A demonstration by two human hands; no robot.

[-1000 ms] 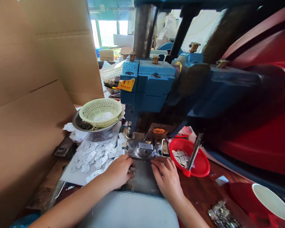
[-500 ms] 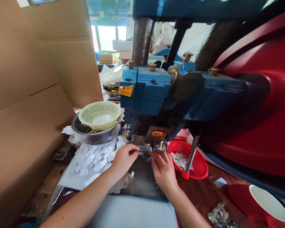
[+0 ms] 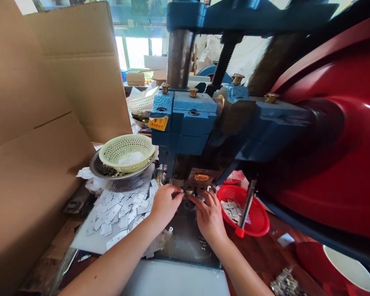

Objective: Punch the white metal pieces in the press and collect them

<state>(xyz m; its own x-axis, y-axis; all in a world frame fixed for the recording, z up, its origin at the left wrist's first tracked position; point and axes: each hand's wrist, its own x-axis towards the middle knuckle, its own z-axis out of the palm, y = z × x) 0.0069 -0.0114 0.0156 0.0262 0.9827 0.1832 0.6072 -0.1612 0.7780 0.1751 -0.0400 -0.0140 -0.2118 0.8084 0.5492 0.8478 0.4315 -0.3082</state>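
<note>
Both my hands are at the die below the blue punch press, close under its steel ram. My left hand pinches the left end of a small flat metal plate with thumb and forefinger. My right hand has its fingers closed at the plate's right end. Fingers and ram hide most of the plate. Left of my left hand, many similar metal plates lie in a loose heap. A red plastic basket with more plates stands right of my right hand.
A pale green basket sits in a metal bowl at the left. Tall cardboard walls off that side. A metal lever stands before the red basket. A large red wheel guard fills the right. Small metal parts lie at bottom right.
Both hands have moved slightly inward under the ram with the metal plate. The plate, plainly seen before, is now mostly hidden. The whole view has shifted a little.
</note>
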